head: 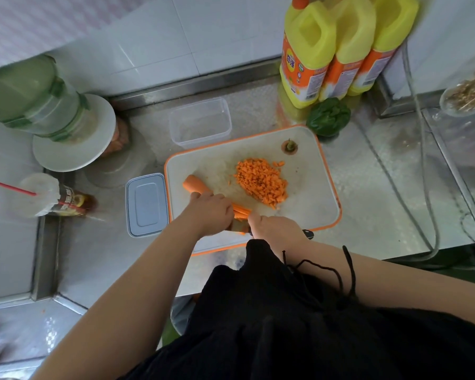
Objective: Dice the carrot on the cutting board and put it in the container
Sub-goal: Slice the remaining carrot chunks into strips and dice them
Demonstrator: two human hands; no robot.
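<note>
under left hand (209,212) fingers, carrot strips (242,210), knife-holding right hand (274,227) beside

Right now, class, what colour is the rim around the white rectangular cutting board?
Orange: the white rectangular cutting board's rim shows clearest in the head view.

Three yellow bottles (340,48), one container (200,123), one lid (146,205), one cutting board (307,204).

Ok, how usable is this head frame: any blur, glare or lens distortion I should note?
Head view: the middle is sharp, with the diced carrot on the cutting board crisp; the left edge smears, blurring the green bottle and the cup; wide-angle bending curves the counter edges and the yellow bottles; the steel counter shows soft glare; light is even, shadows faint.
</note>
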